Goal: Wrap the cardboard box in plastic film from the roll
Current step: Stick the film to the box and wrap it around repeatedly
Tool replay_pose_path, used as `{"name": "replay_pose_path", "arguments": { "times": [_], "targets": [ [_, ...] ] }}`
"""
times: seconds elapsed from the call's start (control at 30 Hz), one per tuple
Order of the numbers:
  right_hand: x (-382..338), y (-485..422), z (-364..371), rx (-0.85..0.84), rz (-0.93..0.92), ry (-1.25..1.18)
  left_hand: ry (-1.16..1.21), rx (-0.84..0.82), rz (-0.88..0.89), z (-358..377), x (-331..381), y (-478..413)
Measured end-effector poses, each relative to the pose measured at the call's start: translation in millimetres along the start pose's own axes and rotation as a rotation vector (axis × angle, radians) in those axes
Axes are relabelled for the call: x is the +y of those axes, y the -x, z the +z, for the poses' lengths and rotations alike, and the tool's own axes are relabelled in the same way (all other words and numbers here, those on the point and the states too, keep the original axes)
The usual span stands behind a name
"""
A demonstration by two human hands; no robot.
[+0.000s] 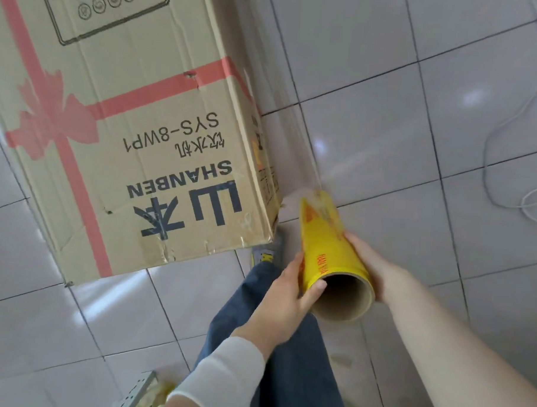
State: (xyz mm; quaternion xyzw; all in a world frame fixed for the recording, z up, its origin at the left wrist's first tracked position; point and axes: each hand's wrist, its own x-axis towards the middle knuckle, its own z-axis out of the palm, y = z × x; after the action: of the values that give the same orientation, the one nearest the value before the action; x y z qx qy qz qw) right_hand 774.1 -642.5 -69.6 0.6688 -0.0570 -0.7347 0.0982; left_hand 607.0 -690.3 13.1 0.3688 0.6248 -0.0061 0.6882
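Cardboard box (135, 129) (red ribbon print), yellow roll (327, 246) in hands

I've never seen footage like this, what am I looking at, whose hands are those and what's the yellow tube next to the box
There is no machine here: the single picture comes from a camera worn on a person's head, looking down at their own hands. The left hand and right hand grip a yellow roll of plastic film, one on each side. A clear sheet of film stretches from the roll up toward the right side of the cardboard box, which stands on the tiled floor. Below the hands are the person's jeans, and a white cable lies on the floor at the right.
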Motion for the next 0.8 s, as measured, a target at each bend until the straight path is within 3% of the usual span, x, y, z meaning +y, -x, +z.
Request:
{"name": "replay_pose_path", "arguments": {
  "times": [0.1,0.23,0.4,0.63,0.8],
  "targets": [
    [8,-4,13,0.085,-0.023,0.204,-0.129,-0.139,-0.032,0,-13,11],
    [13,-7,37,0.150,-0.147,0.303,-0.140,-0.120,0.005,-9,-8,7],
    [20,-3,39,0.120,-0.110,0.215,-0.305,-0.098,0.062,-17,-16,-7],
    [64,8,39,0.033,-0.006,-0.233,-0.159,-0.023,0.032,-3,-48,10],
    [65,7,58,0.090,-0.006,-0.101,-0.069,0.033,-0.004,-5,-68,25]
  ]
}}
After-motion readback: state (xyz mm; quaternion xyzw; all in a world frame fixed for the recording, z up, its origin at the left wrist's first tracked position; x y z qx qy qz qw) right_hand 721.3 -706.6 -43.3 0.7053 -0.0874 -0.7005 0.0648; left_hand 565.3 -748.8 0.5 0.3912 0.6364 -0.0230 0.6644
